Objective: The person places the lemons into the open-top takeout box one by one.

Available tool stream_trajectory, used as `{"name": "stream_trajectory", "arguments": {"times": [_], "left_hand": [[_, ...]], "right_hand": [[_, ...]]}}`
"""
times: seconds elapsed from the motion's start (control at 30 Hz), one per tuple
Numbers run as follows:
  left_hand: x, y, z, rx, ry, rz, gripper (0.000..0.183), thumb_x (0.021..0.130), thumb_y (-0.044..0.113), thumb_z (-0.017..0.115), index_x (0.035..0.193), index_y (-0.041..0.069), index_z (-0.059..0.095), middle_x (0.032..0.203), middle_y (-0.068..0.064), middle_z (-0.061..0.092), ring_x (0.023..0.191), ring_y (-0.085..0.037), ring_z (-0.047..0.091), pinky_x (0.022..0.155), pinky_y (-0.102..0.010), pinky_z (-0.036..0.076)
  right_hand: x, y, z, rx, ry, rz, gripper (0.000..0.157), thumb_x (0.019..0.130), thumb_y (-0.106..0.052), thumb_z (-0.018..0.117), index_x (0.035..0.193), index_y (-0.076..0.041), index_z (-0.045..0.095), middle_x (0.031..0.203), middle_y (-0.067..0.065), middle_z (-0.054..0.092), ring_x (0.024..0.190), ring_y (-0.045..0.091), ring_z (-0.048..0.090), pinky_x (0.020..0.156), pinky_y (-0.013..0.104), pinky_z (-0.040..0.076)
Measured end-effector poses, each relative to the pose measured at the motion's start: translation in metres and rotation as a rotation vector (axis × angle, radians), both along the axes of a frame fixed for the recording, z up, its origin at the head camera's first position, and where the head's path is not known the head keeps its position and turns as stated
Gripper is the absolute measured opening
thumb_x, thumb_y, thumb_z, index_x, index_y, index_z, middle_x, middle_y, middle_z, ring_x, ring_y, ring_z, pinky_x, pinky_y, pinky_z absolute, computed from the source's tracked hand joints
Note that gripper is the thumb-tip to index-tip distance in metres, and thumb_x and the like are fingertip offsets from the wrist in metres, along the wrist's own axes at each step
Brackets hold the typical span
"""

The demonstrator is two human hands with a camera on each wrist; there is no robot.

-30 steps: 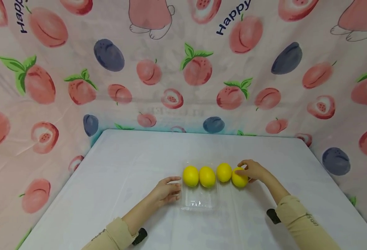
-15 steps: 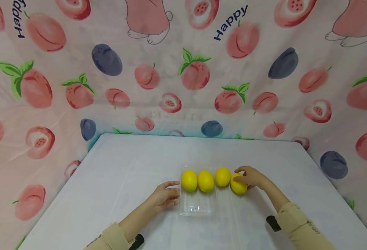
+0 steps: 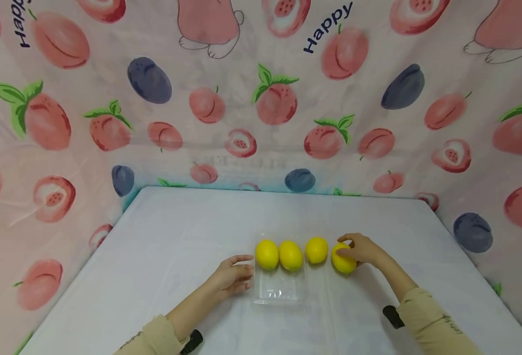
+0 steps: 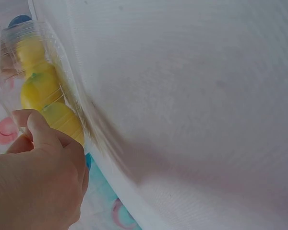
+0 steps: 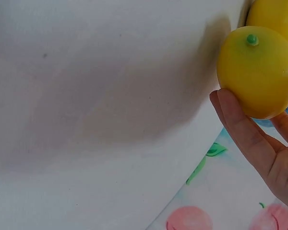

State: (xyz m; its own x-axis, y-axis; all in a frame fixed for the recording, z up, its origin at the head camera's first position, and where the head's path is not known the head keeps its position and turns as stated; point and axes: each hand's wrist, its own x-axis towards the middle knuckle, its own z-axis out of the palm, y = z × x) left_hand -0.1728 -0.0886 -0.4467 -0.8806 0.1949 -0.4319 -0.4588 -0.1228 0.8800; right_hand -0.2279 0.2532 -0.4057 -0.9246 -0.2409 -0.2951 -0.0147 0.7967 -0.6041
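Gripping an oval, smooth-skinned yellow lemon (image 3: 342, 262) with the right hand (image 3: 363, 249), just right of and apart from another yellow lemon (image 3: 316, 250) on the white tabletop (image 3: 207, 222), and pinching with the left hand (image 3: 230, 277) the left edge of a clear plastic tray (image 3: 279, 292) bearing two side-by-side yellow lemons (image 3: 267, 254).

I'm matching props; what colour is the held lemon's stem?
The stem is green, clearest in the right wrist view.

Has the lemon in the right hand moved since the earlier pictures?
Yes. In the head view, the lemon in the right hand has shifted slightly rightward, farther from the clear plastic box, opening a small gap beside the neighbouring lemon.
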Motion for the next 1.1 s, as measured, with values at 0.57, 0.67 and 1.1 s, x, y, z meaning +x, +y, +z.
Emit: {"name": "stream_trajectory", "arguments": {"times": [0.57,0.67,1.1], "left_hand": [[-0.008,0.005,0.005,-0.030,-0.002,0.001,0.040,0.089,-0.004,0.055,0.129,0.001,0.048,0.089,-0.001,0.058,0.071,-0.011,0.055,0.061,-0.020,0.053],[-0.009,0.002,0.006,-0.042,0.003,0.010,0.040,0.089,-0.003,0.056,0.128,0.001,0.049,0.090,-0.002,0.058,0.072,-0.011,0.056,0.062,-0.021,0.054],[-0.003,-0.002,0.002,-0.035,-0.007,-0.012,0.042,0.089,-0.003,0.055,0.130,0.000,0.046,0.091,-0.002,0.057,0.073,-0.010,0.056,0.063,-0.020,0.054]], "right_hand": [[-0.003,0.000,0.027,0.008,0.114,0.017,0.051,0.090,-0.022,0.062,0.128,0.009,0.046,0.111,0.034,0.052,0.077,0.024,0.057,0.063,0.033,0.056],[-0.004,-0.005,0.030,0.001,0.124,0.021,0.051,0.090,-0.024,0.062,0.129,0.007,0.047,0.114,0.034,0.052,0.080,0.025,0.057,0.065,0.033,0.055],[0.013,-0.013,0.025,-0.027,0.221,-0.011,0.049,0.090,-0.026,0.064,0.126,0.004,0.052,0.117,0.031,0.055,0.098,0.038,0.057,0.072,0.038,0.056]]}}
